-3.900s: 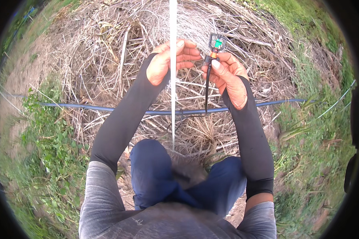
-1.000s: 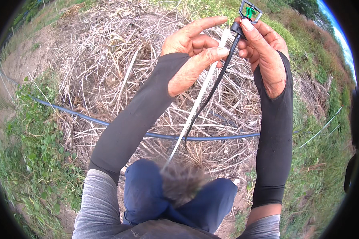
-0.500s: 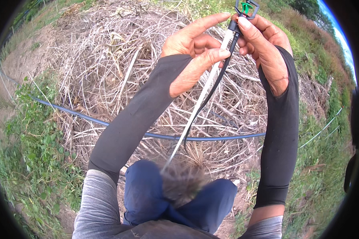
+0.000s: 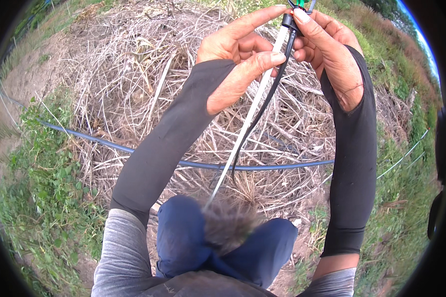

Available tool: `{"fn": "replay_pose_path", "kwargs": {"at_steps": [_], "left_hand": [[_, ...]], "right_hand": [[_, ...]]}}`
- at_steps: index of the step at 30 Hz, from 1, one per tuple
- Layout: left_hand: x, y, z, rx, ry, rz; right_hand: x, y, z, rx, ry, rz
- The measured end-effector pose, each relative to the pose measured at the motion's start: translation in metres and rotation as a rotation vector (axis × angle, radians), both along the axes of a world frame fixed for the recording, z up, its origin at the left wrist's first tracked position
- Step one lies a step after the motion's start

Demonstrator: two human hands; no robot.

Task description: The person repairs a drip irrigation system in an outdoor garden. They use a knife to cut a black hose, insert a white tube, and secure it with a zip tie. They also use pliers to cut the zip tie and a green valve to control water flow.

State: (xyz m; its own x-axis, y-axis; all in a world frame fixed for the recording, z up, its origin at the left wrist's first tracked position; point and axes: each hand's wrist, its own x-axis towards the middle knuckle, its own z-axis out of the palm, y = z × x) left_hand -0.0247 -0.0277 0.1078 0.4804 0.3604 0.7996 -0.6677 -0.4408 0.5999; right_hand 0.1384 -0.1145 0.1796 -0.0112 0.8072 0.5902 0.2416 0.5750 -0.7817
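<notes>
The nearest area is taken up by a dark garment with grey sleeves [image 4: 121, 242] and by bent knees in navy trousers [image 4: 181, 237]. Both forearms are covered by black arm sleeves [image 4: 153, 143], and both hands are raised well above the knees.

A white rod [image 4: 248, 121] is slanted from near the left knee up to the left hand [image 4: 233, 44], where it is crossed by the thumb and pinched against the curled fingers; the index finger is stretched toward the sprinkler head [image 4: 287, 21]. The sprinkler head is gripped between the thumb and fingers of the right hand [image 4: 334, 54], at the upper edge of the view, where its frame and green insert [image 4: 301, 3] are partly cut off. The rod's top is met by the black body of the head; whether it is seated inside cannot be told. From the same body a thin black tube [image 4: 269, 100] is hung in a curve beside the rod.

Beyond, a blue pipe [image 4: 282, 166] is laid across heaped dry stalks [image 4: 134, 74]. The heap is flanked by leafy plants [image 4: 49, 193] on the left and grass [image 4: 401, 213] on the right.
</notes>
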Motion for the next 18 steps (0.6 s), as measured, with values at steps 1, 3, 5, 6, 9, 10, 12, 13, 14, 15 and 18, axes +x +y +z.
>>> {"fn": "replay_pose_path", "kwargs": {"at_steps": [1,3,5,6,9,10,12,13,14,15,18], "left_hand": [[0.0,0.001,0.0,-0.019,0.014,-0.043],[-0.001,-0.006,0.003,-0.085,0.02,-0.085],[-0.003,-0.012,0.008,-0.126,0.037,-0.102],[-0.005,-0.014,0.01,-0.131,0.05,-0.097],[-0.008,-0.015,0.012,-0.114,0.087,-0.084],[-0.009,-0.014,0.013,-0.103,0.098,-0.08],[-0.005,-0.01,0.007,-0.094,0.085,-0.059],[-0.004,-0.008,0.006,-0.09,0.08,-0.048],[-0.004,-0.007,0.006,-0.076,0.065,-0.067],[-0.005,-0.006,0.006,-0.062,0.052,-0.084],[-0.006,-0.008,0.009,-0.044,0.04,-0.099]], "right_hand": [[0.003,0.001,0.0,-0.028,0.022,0.013],[0.005,0.002,0.0,-0.042,0.034,0.036],[0.007,0.004,-0.002,-0.053,0.042,0.071],[0.009,0.005,-0.002,-0.053,0.043,0.097],[0.008,0.003,-0.003,-0.029,0.038,0.13],[0.006,0.001,-0.003,-0.017,0.035,0.134],[-0.002,-0.001,-0.004,0.04,-0.007,-0.003],[-0.006,-0.002,-0.004,0.068,-0.027,-0.071],[-0.01,-0.005,-0.002,0.08,-0.052,-0.105],[-0.013,-0.009,0.001,0.092,-0.075,-0.138],[-0.014,-0.009,0.001,0.138,-0.095,-0.152]]}}
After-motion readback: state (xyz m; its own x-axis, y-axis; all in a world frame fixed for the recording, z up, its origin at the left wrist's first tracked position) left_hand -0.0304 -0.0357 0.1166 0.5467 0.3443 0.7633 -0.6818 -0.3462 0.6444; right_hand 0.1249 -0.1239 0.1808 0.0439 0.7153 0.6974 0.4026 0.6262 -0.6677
